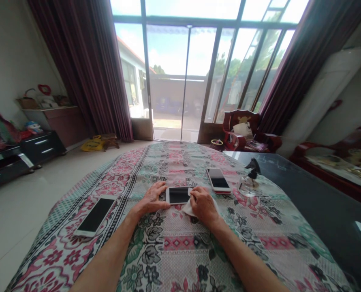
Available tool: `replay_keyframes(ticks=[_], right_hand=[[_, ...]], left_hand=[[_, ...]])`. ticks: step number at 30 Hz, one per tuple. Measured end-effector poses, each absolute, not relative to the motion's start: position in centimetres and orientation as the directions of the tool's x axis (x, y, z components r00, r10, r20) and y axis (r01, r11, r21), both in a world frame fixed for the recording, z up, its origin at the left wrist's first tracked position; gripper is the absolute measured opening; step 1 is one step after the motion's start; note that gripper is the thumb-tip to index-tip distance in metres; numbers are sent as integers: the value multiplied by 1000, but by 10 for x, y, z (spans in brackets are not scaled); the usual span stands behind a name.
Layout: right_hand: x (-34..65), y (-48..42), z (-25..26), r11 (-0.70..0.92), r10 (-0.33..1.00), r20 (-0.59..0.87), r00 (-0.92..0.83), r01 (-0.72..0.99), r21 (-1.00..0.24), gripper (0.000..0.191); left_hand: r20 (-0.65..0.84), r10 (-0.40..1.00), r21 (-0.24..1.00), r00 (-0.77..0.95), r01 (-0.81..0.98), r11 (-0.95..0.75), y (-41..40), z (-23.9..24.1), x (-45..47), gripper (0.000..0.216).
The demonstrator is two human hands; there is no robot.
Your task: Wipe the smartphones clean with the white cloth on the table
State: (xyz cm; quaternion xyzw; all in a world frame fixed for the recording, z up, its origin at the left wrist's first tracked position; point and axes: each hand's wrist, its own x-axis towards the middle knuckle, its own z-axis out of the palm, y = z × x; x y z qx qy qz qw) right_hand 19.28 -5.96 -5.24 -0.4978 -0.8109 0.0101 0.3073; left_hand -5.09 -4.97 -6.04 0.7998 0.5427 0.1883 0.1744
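Observation:
A small white phone [178, 195] lies flat on the floral cloth in front of me. My left hand [152, 199] rests at its left end, fingers spread, steadying it. My right hand [202, 204] is closed on a white wiping cloth [186, 209] pressed against the phone's right end.
A larger white phone [95, 215] lies at the left of the floral cloth [180, 251]. Another white phone [218, 180] lies at the back right, beside a clear spray bottle [249, 181] with a black trigger. A dark glass table [314, 194] adjoins on the right.

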Motion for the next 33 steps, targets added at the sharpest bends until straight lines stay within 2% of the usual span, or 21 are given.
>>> replay_keyframes(ticks=[4,10,16,24,33], right_hand=[[201,-58,-52,458,827,495,-267,831,-317,21],[174,-71,-47,622,749,476,-461,737,-266,22],[141,-67,-52,689,706,460,-538,672,-272,18],[158,-52,-53,570,779,502,-377,760,-314,21],[188,-38,-56,378,831,534,-155,862,-338,21]], left_hand=[[91,941,494,327,805,-328,-51,-56,-48,71],[109,948,529,299,790,-310,-52,-55,-46,74],[98,952,521,291,800,-298,-50,-58,-46,70],[159,939,518,304,785,-341,-45,-67,-47,69],[152,937,508,316,788,-348,-46,-65,-49,71]])
